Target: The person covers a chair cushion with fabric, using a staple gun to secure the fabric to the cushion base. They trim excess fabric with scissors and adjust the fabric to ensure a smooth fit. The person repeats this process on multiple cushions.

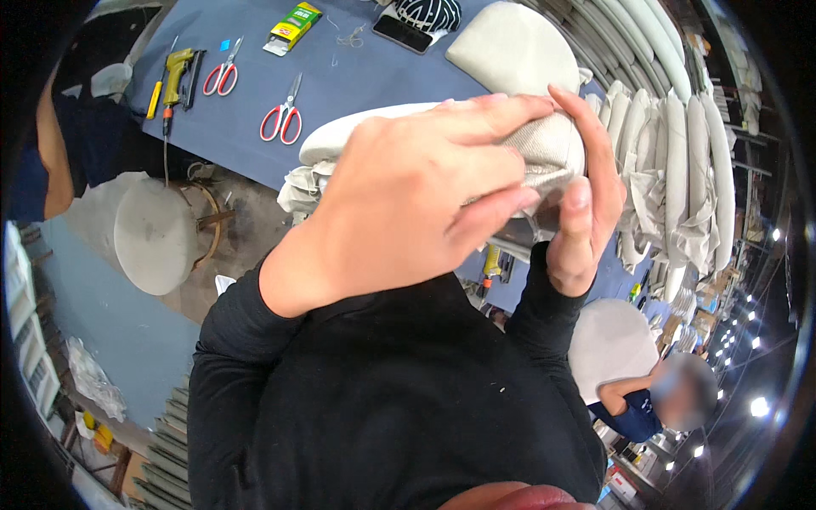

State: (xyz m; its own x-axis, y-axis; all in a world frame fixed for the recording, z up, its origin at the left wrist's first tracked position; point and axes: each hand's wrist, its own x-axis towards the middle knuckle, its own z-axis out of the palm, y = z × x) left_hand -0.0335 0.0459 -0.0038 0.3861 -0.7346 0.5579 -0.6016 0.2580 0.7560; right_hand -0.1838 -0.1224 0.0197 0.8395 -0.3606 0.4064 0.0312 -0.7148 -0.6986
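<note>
Up close in front of me is a chair seat pad (551,146) covered in light grey woven fabric, its edge folded and gathered. My left hand (416,191) reaches across it, fingers bent over the fabric, and hides much of the pad. Around the far right edge curves my right hand (591,191), its thumb on the near side and fingers behind. Both hands are closed on the pad. Beneath them on the table lies another pale pad (365,127) with loose crumpled cloth at its side. A rounded grey seat pad (512,44) rests just beyond.
On the blue-grey table (204,157) lie two red-handled scissors (282,112), a yellow-green staple gun (176,76) with a hose, a green-yellow box (292,30) and a phone (403,34). Stacked pads (676,178) line the right. A padded chair (155,238) stands left; co-workers are on both sides.
</note>
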